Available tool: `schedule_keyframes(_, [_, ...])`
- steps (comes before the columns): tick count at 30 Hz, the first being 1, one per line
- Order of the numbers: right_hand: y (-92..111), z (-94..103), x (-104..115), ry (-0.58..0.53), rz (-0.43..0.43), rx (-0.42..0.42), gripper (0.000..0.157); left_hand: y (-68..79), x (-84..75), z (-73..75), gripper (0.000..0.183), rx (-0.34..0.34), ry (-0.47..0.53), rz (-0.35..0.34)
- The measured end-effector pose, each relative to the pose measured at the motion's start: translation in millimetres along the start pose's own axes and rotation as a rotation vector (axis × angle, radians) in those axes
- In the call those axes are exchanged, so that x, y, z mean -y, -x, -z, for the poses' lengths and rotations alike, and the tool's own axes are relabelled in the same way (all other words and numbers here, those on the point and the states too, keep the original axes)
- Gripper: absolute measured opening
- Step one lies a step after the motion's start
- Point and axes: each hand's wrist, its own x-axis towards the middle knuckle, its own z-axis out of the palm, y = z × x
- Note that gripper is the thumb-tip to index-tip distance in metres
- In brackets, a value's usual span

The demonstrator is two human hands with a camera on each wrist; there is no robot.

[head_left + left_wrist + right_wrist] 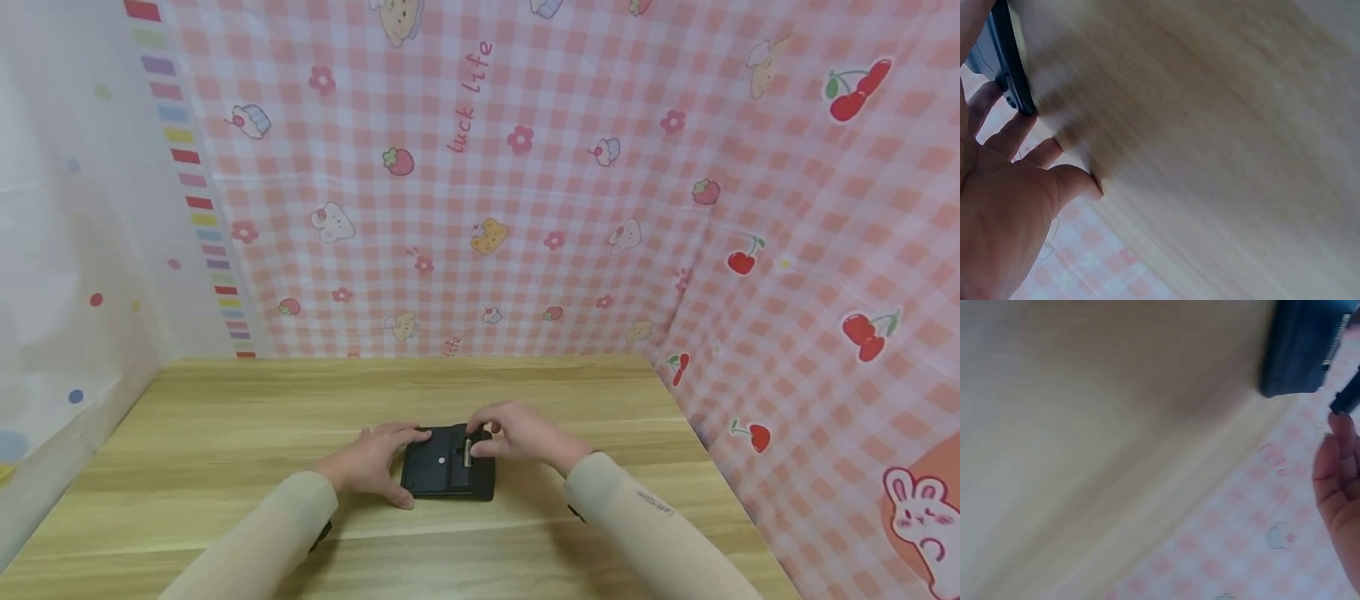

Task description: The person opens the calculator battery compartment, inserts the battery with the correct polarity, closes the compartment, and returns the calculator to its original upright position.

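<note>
A black wallet [427,467] lies spread on the wooden table, with a small round silver snap on its left part and a zipper [467,452] on its right part. At the wallet's left side is my left hand [375,462], its thumb near the bottom edge and a fingertip on the top edge. The left wrist view shows those fingers [1013,134] extended against the dark edge. Over the right part, my right hand [513,433] pinches a raised black flap [1349,394]. The fingers partly hide where this flap joins the wallet.
The light wooden table [247,417] runs back to a pink checked cloth [450,275] hanging behind it. Another checked cloth [810,275] borders the right side, and a pale dotted cloth [75,275] the left.
</note>
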Motion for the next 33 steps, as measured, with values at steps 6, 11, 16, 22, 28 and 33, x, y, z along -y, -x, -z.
schedule_keyframes(6, [8.6, -9.1, -14.2, -0.105, -0.017, -0.104, 0.031, -0.2, 0.5, 0.2, 0.104, -0.008, -0.003, -0.006])
schedule_keyframes(11, [10.5, -20.6, -15.9, -0.148, -0.021, -0.11, 0.032, -1.1, -0.7, 0.3, 0.104, -0.001, -0.005, -0.009])
schedule_keyframes(16, [10.4, -25.5, -15.2, -0.164, -0.072, -0.11, 0.034, -2.2, -0.7, -0.2, 0.104, 0.002, -0.006, -0.014])
schedule_keyframes(22, [10.7, -27.4, -15.0, -0.123, -0.071, -0.118, 0.035, -3.3, 0.9, -0.3, 0.104, -0.003, -0.014, -0.015])
schedule_keyframes(28, [9.7, -28.9, -12.8, -0.081, -0.036, -0.125, 0.036, -2.4, 2.2, -0.7, 0.104, 0.001, -0.025, -0.004])
schedule_keyframes(33, [7.6, -32.5, -11.8, -0.044, 0.025, -0.147, 0.036, -2.0, 0.9, -0.2, 0.105, 0.006, -0.019, 0.004])
